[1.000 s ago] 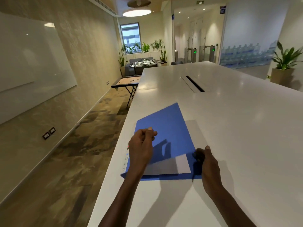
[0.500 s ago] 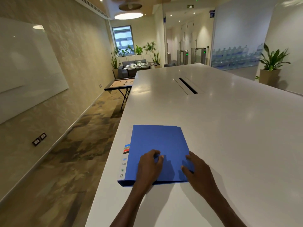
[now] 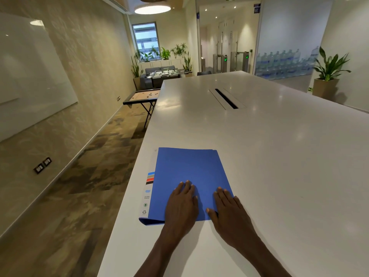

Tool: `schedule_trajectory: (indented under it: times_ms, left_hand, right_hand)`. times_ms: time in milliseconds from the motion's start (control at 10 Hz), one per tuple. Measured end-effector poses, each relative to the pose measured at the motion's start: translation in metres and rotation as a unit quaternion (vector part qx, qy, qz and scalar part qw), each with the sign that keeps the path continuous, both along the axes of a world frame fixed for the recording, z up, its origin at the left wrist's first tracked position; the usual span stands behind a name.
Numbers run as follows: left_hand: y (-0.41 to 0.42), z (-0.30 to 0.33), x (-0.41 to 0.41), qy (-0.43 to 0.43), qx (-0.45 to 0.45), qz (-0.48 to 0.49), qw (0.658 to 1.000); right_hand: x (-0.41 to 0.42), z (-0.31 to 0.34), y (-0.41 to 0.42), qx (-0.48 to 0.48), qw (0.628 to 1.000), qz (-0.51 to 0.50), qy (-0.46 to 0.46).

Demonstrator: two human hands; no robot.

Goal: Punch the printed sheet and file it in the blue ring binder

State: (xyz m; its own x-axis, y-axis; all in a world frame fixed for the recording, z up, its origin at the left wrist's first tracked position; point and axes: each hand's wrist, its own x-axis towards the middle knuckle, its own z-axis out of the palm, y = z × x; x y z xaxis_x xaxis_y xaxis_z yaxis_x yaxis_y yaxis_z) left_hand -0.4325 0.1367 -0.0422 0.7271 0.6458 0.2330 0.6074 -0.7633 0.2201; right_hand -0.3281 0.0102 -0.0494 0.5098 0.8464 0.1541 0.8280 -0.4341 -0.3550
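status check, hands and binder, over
Left hand and right hand flat, pressing the cover. Blue ring binder closed on the white table. Nothing in the way.

Office meeting space, long white table (image 3: 259, 156), wall whiteboard (image 3: 30, 76), potted plants (image 3: 329, 66), access turnstiles (image 3: 225, 62)

Bare forearms, no sleeves (no rings visible).
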Motion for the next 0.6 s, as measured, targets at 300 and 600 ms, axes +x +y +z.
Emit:
schedule_trajectory:
  times_ms: [300, 600]
  left_hand:
    - [-0.001, 0.005, 0.002, 0.030, -0.001, 0.010, 1.000]
    - [-0.006, 0.054, 0.027, -0.049, -0.100, 0.037, 0.993]
  right_hand:
    - [-0.001, 0.002, -0.004, -0.049, 0.998, -0.021, -0.017]
    - [0.017, 0.028, 0.000, 0.016, 0.999, 0.011, -0.038]
